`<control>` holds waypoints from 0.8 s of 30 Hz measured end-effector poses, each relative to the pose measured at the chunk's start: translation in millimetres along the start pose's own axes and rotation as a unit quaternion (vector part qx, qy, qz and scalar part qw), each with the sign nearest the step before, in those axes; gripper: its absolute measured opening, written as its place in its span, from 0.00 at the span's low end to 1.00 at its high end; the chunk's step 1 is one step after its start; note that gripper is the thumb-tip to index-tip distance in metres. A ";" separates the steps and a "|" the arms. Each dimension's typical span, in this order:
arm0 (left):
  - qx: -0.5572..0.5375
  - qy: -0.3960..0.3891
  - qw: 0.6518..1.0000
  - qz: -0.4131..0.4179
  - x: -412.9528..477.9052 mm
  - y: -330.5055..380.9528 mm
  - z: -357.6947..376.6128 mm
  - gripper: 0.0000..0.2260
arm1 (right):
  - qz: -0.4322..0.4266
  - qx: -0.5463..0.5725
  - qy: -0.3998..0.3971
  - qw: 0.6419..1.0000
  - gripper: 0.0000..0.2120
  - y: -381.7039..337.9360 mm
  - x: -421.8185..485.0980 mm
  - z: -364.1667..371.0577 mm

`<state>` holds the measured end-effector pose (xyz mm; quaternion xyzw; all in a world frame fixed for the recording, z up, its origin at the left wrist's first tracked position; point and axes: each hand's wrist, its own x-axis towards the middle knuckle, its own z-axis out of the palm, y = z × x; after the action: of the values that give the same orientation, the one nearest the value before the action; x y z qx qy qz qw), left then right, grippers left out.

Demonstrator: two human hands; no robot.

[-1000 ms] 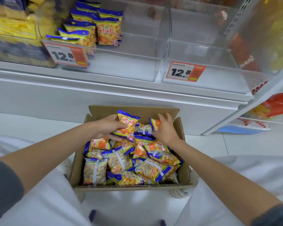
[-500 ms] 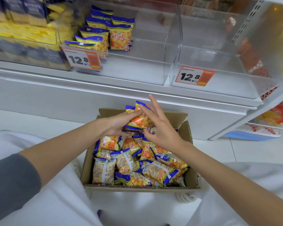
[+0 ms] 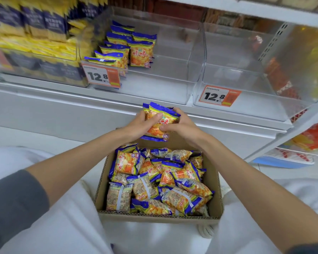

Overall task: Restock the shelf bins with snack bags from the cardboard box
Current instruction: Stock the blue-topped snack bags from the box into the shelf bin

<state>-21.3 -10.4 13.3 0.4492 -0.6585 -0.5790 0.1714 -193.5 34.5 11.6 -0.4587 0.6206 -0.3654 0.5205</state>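
orange snack bags [image 3: 159,123] — gripped between left hand [image 3: 141,123] and right hand [image 3: 180,125] — above cardboard box [image 3: 160,216].

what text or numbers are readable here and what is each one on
"12.8" – left price tag, on the left bin
"12.8" – right price tag, on the right bin
"咪咪", red – front snack bag in the left bin
"咪", partly covered – held snack bags
Too blurred to read: small print on both tags, bags in the cardboard box, yellow packs at far left

shop aisle: price tags [image 3: 101,77] on clear shelf bins [image 3: 173,74], stacked snack packs [image 3: 35,24]
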 end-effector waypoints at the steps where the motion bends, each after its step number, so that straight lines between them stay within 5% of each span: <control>1: 0.010 0.016 1.000 0.016 -0.4 5.9 -6.5 0.26 | -0.017 0.007 -0.004 1.000 0.36 -9.4 1.9 0.2; 6: 0.065 0.095 0.989 0.097 -5.4 49.9 -39.6 0.26 | -0.095 0.006 -0.041 0.995 0.21 -77.8 -0.7 0.7; 12: 0.139 0.111 0.979 0.097 17.8 116.8 -87.9 0.31 | -0.161 0.032 -0.039 0.986 0.28 -144.6 29.5 -13.9; 15: 0.145 0.111 0.976 0.119 44.4 130.3 -122.5 0.41 | -0.154 0.061 0.008 0.986 0.29 -162.0 61.9 -22.3; 20: 0.208 0.168 0.955 0.132 89.4 118.3 -171.5 0.35 | -0.103 -0.047 0.043 0.993 0.17 -150.0 136.8 -14.4; 24: 0.360 0.128 0.918 0.106 118.0 104.8 -187.4 0.33 | -0.085 -0.139 0.015 0.987 0.31 -139.1 170.3 5.1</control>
<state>13.8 -225.4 125.3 0.4786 -0.8385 -0.2189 0.1416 -168.5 -170.5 87.3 -0.5723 0.6317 -0.3259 0.4091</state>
